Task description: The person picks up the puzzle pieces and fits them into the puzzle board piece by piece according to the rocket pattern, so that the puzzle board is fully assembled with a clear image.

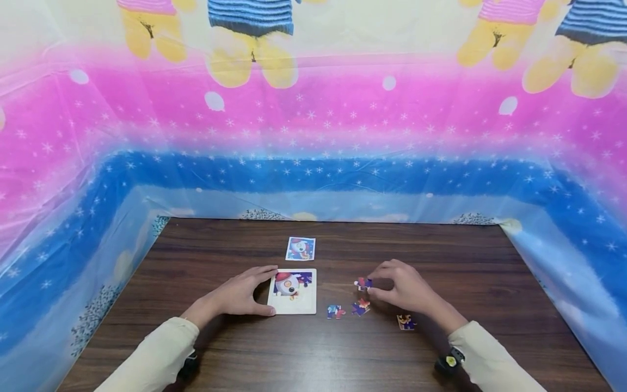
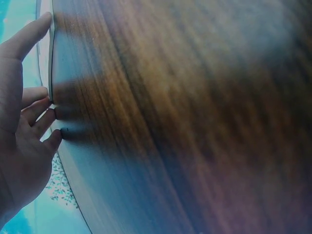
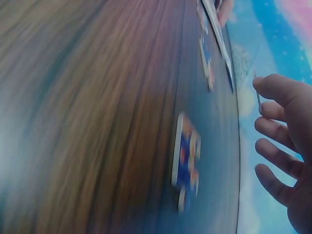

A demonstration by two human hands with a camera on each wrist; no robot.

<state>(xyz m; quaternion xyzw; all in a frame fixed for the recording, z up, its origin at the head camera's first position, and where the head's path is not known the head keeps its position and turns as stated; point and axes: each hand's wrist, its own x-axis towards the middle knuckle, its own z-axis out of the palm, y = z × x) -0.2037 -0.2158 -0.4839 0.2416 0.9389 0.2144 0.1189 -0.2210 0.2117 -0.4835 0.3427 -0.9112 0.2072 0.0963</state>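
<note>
My left hand (image 1: 240, 291) holds the left side of a white-framed puzzle board (image 1: 296, 311), thumb at the near corner and fingers at the far corner. Part of a white cartoon character's picture is filled in on it; the lower part of the tray is bare. To the right, my right hand (image 1: 404, 286) pinches a small puzzle piece (image 1: 363, 283) between thumb and forefinger. The right wrist view shows that piece (image 3: 258, 95) edge-on, raised off the tabletop, the other fingers loosely bent.
Loose puzzle pieces lie right of the board: a blue and red one (image 1: 335, 311), a purple and orange one (image 1: 361, 307) and a dark one with yellow (image 1: 406, 322). A picture card (image 1: 300, 248) lies beyond the board on the wooden table (image 1: 220, 354). A printed cloth (image 1: 313, 174) hangs behind.
</note>
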